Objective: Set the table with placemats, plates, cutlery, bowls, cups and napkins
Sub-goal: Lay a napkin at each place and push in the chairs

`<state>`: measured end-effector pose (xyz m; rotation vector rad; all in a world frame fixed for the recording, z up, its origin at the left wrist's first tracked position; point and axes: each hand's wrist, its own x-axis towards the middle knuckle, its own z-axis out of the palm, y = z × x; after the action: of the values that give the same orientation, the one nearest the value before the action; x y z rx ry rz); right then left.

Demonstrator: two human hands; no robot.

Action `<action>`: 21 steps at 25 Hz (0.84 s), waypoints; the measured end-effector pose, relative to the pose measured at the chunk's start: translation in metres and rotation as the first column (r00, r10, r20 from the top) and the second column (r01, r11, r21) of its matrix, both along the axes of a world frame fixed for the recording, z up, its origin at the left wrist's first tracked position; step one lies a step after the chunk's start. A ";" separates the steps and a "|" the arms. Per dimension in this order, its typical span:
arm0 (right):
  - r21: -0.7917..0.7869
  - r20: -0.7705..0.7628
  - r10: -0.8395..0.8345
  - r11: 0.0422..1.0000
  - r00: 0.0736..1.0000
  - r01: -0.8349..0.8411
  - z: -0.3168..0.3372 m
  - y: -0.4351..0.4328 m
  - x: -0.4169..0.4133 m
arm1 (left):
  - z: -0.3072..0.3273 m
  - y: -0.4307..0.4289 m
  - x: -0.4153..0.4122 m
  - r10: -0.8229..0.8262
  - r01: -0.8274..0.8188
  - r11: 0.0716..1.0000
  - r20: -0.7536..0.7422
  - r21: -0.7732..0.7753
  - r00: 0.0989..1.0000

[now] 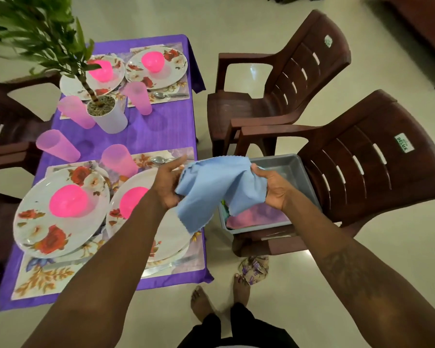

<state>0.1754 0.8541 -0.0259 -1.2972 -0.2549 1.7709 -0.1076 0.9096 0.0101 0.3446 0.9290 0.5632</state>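
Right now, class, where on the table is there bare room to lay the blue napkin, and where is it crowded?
For the blue napkin: bare purple cloth mid-table toward the right edge, bordered by the plant pot, the far placemat and the near placemat. Crowded: the left side, with pink cups, and the near end, filled by plates.

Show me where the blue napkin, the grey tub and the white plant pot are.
blue napkin [219,187]: head view, middle of the cloth.
grey tub [281,169]: head view, bare inside near its far wall.
white plant pot [112,120]: head view, its side wall.
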 end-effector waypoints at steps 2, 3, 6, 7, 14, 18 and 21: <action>-0.020 0.036 -0.041 0.999 0.999 0.042 0.001 0.002 -0.005 | -0.012 -0.008 -0.007 0.017 -0.015 0.999 0.083 -0.028 0.996; -0.011 0.049 -0.060 0.998 0.997 0.061 0.003 0.003 -0.006 | -0.018 -0.011 -0.008 -0.003 0.006 0.999 0.085 -0.036 0.996; -0.004 0.159 -0.064 0.998 0.985 0.065 0.010 0.002 -0.001 | -0.032 -0.011 -0.011 0.024 -0.027 0.999 -0.105 -0.030 0.994; 0.004 0.214 -0.042 0.999 0.976 0.042 0.008 0.001 0.002 | -0.036 -0.008 -0.014 0.049 -0.051 0.999 -0.153 -0.007 0.987; 0.161 0.469 -0.042 0.986 0.882 -0.039 -0.002 -0.003 0.013 | -0.028 0.010 -0.023 0.219 -0.009 0.925 -0.514 0.380 0.829; 0.199 0.475 0.009 0.973 0.880 -0.117 0.002 -0.007 0.024 | -0.015 0.014 -0.032 0.130 0.167 0.875 -0.550 0.455 0.825; 0.213 0.519 0.048 0.960 0.854 -0.184 0.010 -0.005 0.032 | -0.013 0.022 -0.045 0.097 0.344 0.798 -0.670 0.494 0.736</action>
<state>0.2076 0.8494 -0.0161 -1.5632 -0.8519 1.3976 -0.1523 0.9316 -0.0033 1.2540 1.4023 0.5986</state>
